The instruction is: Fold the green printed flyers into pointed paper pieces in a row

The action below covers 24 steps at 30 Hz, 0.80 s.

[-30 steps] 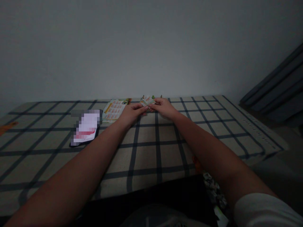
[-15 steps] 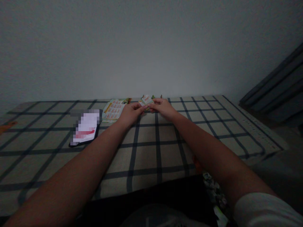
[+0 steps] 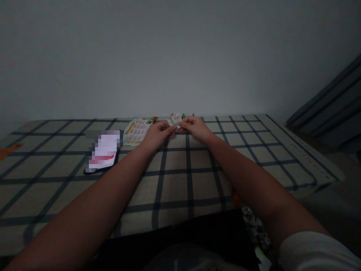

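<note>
Between my two hands is a small folded piece of printed paper (image 3: 174,120), white with coloured print, held above the far part of the table. The thumb and fingers of my left hand (image 3: 160,131) pinch its lower left side. My right hand (image 3: 195,127) pinches its right side. Just left of my left hand lies a printed sheet (image 3: 136,131) with rows of orange-red blocks and a yellow heading; my hand hides its right edge. Some small green and dark bits (image 3: 183,116) show behind the paper, too small to name.
A phone (image 3: 104,150) with a lit, blurred screen lies on the left of the checked tablecloth (image 3: 172,188). A plain wall (image 3: 180,56) rises behind the table. Grey curtain cloth (image 3: 332,101) hangs at the right. An orange patch (image 3: 11,150) is at the far left.
The folded paper has turned slightly between my fingers and its printed face now lies flatter to view. Both hands stay in nearly the same place. The view has shifted very slightly.
</note>
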Tool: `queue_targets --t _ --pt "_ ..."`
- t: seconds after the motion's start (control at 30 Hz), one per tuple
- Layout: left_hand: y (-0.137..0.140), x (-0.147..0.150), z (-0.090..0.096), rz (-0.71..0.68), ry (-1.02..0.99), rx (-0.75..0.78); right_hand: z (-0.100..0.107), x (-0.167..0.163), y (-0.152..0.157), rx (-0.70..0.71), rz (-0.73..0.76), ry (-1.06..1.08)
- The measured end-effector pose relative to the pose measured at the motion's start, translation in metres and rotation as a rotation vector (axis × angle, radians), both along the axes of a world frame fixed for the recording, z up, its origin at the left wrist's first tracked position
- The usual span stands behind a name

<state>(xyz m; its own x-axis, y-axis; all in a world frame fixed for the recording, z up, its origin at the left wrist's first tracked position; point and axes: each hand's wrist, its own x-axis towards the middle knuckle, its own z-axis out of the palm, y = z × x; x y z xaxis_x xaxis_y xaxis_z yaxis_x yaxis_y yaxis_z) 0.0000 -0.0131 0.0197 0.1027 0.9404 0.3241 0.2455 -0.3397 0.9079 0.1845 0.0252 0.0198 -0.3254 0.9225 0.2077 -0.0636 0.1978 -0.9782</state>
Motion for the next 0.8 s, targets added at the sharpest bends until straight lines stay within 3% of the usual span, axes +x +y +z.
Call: queue_targets --t 0.3,0.53,0.8 --pt "0.009 -0.008 -0.005 0.011 0.022 -0.007 -0.004 0.0 0.003 -0.01 0.07 -0.02" --pt "0.005 0.002 -0.009 -0.171 -0.185 -0.089 -0.001 0.002 0.002 -0.021 0.004 0.006" --pt "0.004 0.002 -0.007 -0.198 -0.215 -0.144 -0.005 0.001 0.005 -0.038 0.072 -0.025"
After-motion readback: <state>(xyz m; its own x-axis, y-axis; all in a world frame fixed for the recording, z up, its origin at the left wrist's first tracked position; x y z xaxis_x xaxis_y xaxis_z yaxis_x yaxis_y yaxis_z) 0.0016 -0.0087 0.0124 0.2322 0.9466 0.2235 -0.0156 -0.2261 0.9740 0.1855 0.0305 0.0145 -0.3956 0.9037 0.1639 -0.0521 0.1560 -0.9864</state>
